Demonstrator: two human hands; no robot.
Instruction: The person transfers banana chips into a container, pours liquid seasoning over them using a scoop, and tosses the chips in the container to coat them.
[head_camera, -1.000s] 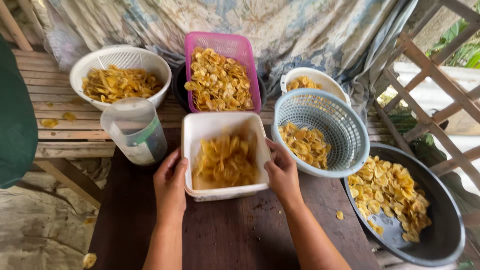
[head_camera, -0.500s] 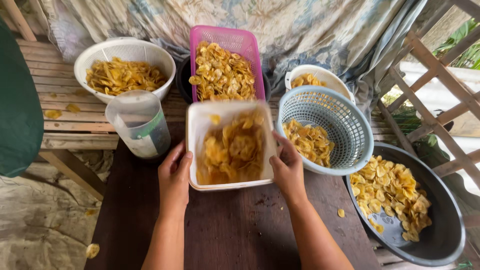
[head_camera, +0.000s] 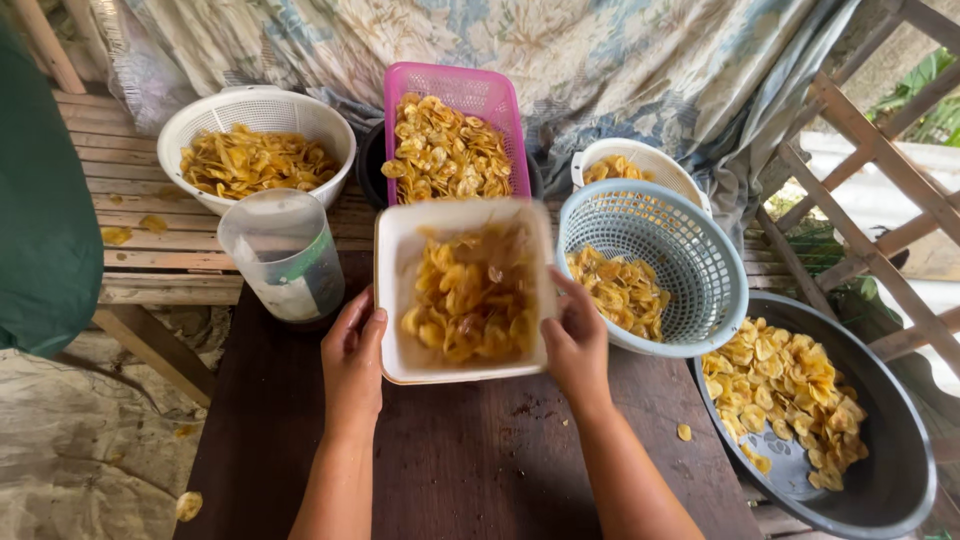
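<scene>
Head view. Left hand (head_camera: 352, 362) grips the left wall of a white tub (head_camera: 392, 300), fingers closed around its edge, thumb on the rim. Right hand (head_camera: 577, 345) grips the right wall the same way, fingers wrapped on the outside. Tub sits between the two hands above a dark wooden desk (head_camera: 470, 470); its far end looks raised and blurred. Inside it, yellow chips (head_camera: 470, 300), also blurred.

Just left of the tub: clear plastic jug (head_camera: 283, 255), upright. Beyond that, on a slatted bench (head_camera: 150, 255), a white colander (head_camera: 257, 110) full of chips. Straight behind the tub, a pink basket (head_camera: 460, 88), heaped with chips. Right of the tub, touching or nearly so, a grey-blue basket (head_camera: 690, 260), partly filled. Behind it, a smaller white bowl (head_camera: 650, 160) with chips. Far right, lower, a dark basin (head_camera: 890, 470), chips spread across its floor. One loose chip (head_camera: 684, 432) lies on the desk near the right wrist.
</scene>
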